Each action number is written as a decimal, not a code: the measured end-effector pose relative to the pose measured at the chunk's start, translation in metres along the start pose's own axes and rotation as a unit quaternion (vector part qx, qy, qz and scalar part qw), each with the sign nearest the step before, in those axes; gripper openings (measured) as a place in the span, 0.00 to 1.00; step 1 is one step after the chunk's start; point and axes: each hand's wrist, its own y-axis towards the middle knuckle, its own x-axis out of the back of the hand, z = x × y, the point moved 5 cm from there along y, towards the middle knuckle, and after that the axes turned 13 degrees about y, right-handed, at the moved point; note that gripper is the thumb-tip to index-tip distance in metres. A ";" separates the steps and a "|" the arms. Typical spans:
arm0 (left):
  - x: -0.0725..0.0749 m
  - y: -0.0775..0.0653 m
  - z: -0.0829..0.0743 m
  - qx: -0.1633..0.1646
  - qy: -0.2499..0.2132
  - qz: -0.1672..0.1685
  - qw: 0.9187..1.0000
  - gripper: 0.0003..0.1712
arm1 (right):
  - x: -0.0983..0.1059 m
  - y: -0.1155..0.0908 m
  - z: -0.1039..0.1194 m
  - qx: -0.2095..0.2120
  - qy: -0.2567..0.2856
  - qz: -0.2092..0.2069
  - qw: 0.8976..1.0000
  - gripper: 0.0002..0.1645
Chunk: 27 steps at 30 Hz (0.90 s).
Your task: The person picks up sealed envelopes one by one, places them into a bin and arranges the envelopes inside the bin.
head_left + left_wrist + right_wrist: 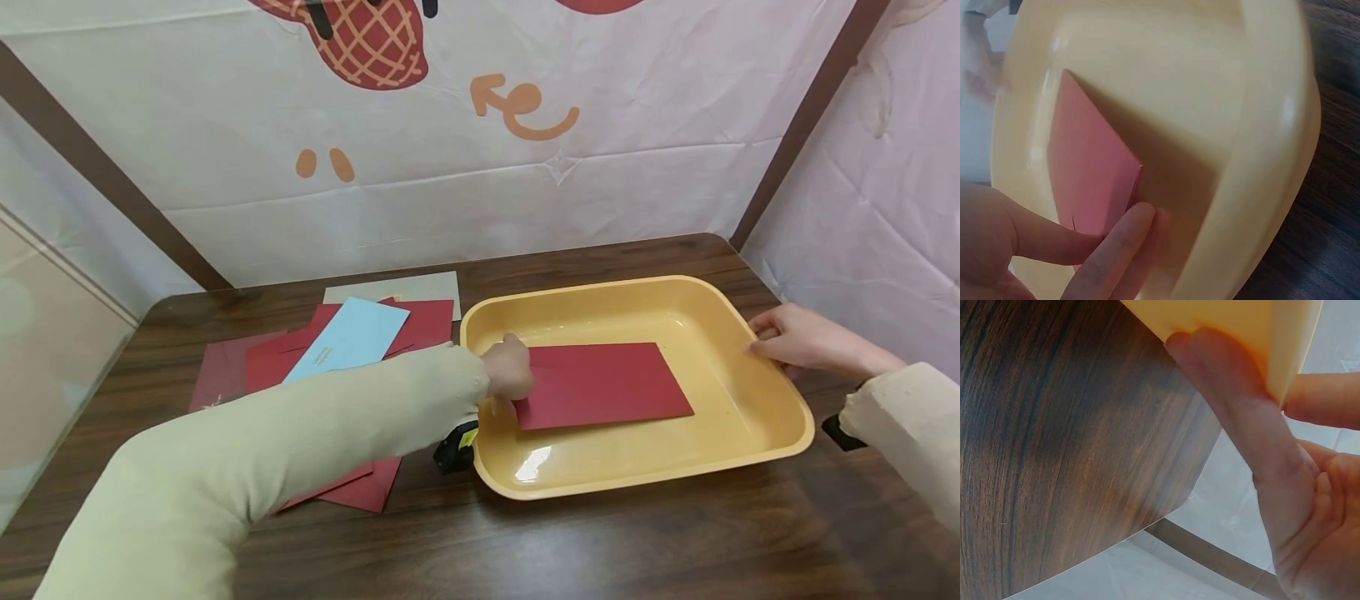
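My left hand (510, 367) reaches over the near-left side of a yellow plastic tray (727, 367). Between its thumb and fingers it pinches one end of a red envelope (607, 385), which lies low inside the tray. The left wrist view shows the thumb on one face of the red envelope (1091, 156) and the fingertips (1141, 215) on the other. At the tray's right end, my right hand (798, 337) grips the rim. Its thumb is over the edge, and the fingers (1229, 369) press the outer wall from below in the right wrist view.
Left of the tray lies a loose pile of red envelopes (431, 321), with a light blue envelope (352, 333) on top and a grey envelope (442, 287) at the back. My left forearm covers part of it. A printed cloth (450, 208) hangs behind the dark wooden table (570, 542).
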 end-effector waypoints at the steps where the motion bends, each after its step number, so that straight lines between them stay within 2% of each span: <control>1: -0.001 0.001 -0.001 -0.001 0.008 0.003 1.000 0.31 | 0.000 0.000 0.000 0.000 -0.001 -0.001 1.000 0.21; 3: -0.002 0.004 -0.003 -0.006 0.030 0.005 1.000 0.25 | 0.001 0.000 0.000 0.001 -0.003 -0.002 1.000 0.22; 7: -0.006 0.011 -0.006 -0.013 0.074 0.015 0.997 0.08 | 0.001 0.000 0.001 0.004 -0.005 -0.002 1.000 0.22; 9: -0.010 0.015 -0.007 -0.010 0.087 0.024 0.996 0.04 | 0.001 0.000 0.001 0.006 -0.009 -0.005 1.000 0.21; 17: -0.015 0.022 -0.003 0.001 0.128 0.029 0.991 0.07 | 0.000 -0.001 0.002 0.009 -0.002 -0.003 1.000 0.21; 27: -0.009 0.018 0.002 0.013 0.086 0.020 0.996 0.21 | -0.001 -0.001 0.000 0.010 -0.004 -0.001 1.000 0.21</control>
